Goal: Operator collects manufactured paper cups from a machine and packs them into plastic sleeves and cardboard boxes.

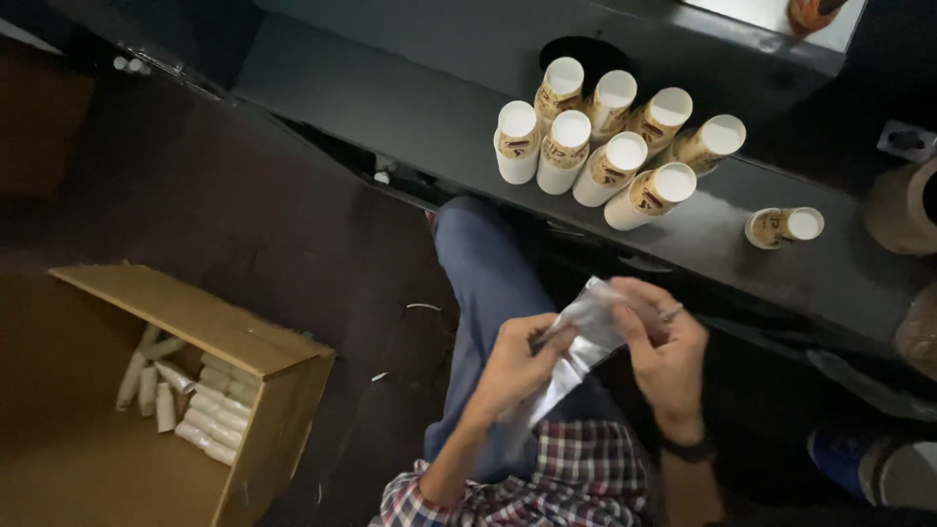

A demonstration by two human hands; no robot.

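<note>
Over my lap, just short of the dark counter's point(429, 117) near edge, my left hand point(514, 363) and right hand point(664, 349) both pinch a thin, silvery plastic pouch point(586, 337), seemingly light, limp and slippery, best gripped at its upper edge.

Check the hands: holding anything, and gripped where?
Both hold one silvery plastic pouch: left hand pinches its left edge, right hand its upper right end.

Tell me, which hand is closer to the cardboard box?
Left. The left hand holds the clear plastic bag on the side toward the cardboard box; the right hand grips it farther away.
</note>
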